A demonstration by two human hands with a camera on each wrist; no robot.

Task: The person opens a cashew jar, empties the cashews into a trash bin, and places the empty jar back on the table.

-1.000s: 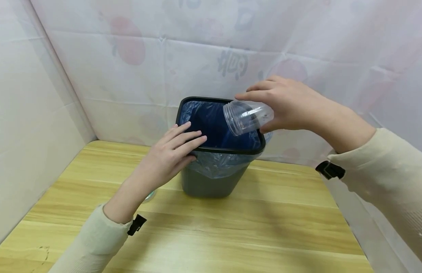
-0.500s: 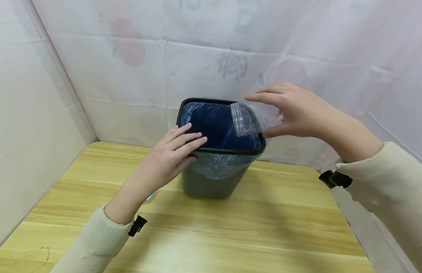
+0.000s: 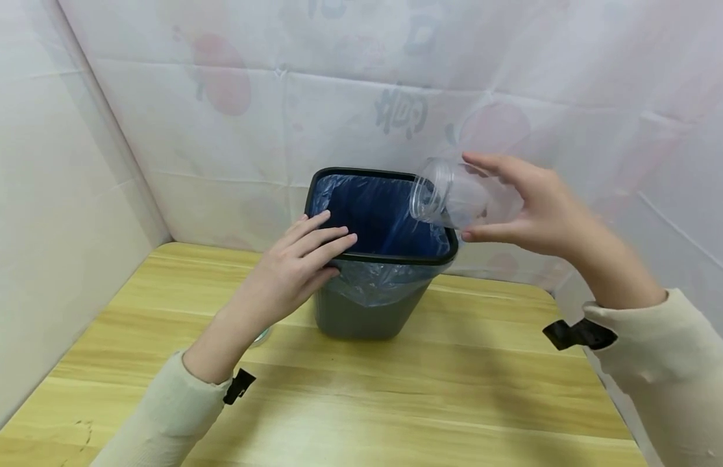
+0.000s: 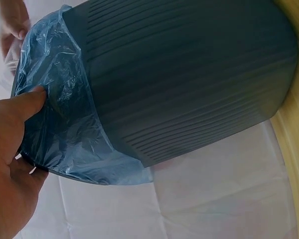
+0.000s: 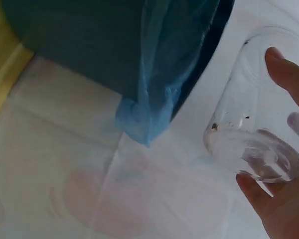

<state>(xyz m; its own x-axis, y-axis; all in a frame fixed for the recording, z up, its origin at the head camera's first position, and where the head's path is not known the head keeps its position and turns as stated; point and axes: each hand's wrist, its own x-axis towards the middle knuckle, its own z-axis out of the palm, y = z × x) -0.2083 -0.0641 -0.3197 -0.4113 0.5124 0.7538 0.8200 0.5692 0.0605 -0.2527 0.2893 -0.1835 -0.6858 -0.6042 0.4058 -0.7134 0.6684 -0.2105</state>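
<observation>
A grey trash can (image 3: 361, 318) with a black rim stands upright on the table, lined with a bluish plastic bag (image 3: 370, 283) folded down outside. My left hand (image 3: 285, 264) holds the can's near-left rim, fingers over the top and thumb (image 4: 27, 103) against the bag outside. Over the right rim, my right hand (image 3: 537, 211) grips a clear plastic jar (image 3: 440, 194) between thumb and fingers. The jar lies nearly sideways, its open threaded mouth facing left above the can. Small dark specks cling inside near its base in the right wrist view. The can's bottom inside is too dark to make out.
Partly hidden under my left wrist, a small round clear-edged item (image 3: 261, 337) lies on the wood-grain table (image 3: 361, 402). Behind the can hangs a pale printed cloth (image 3: 350, 104), close to its back. Another pale cloth wall (image 3: 52, 214) borders the left side.
My right hand has drawn the jar rightward, so less of it is over the can, and its mouth has come up toward level. The left hand stays on the rim.
</observation>
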